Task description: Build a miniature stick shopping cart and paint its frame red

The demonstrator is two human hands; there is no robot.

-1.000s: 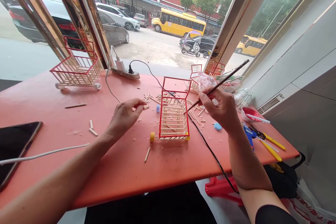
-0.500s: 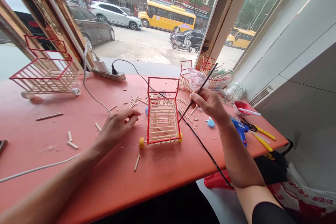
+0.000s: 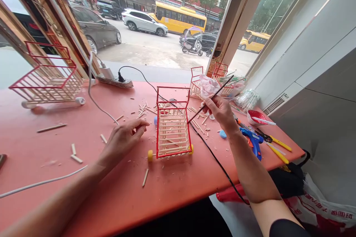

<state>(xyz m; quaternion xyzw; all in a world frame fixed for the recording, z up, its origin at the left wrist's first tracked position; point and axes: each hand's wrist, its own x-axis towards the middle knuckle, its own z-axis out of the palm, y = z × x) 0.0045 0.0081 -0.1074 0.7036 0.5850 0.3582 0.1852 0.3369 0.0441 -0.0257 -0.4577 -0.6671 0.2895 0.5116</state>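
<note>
A miniature shopping cart (image 3: 172, 132) made of thin wooden sticks stands on the table in front of me, its rim and handle frame red, with yellow wheels at the near end. My right hand (image 3: 219, 113) pinches a slim dark paintbrush (image 3: 224, 86) to the right of the cart. The brush slants down to the left, and its tip meets the cart's red right rim. Left of the cart, my left hand (image 3: 129, 133) rests near the tabletop with fingers loosely bent and apart, nothing visible in them. It does not touch the cart.
Another stick cart (image 3: 48, 81) stands at the far left; more sit at the back right beside crumpled pink plastic (image 3: 208, 86). Sticks litter the red table (image 3: 116, 203). A red paint bowl (image 3: 254, 114), blue glue gun (image 3: 253, 139), yellow-handled pliers (image 3: 280, 143) and black cable (image 3: 214, 161) lie rightward.
The brush tip has shifted a little up along the cart's right rim, and the brush now slants flatter. My right hand has dropped slightly; my left hand has hardly moved.
</note>
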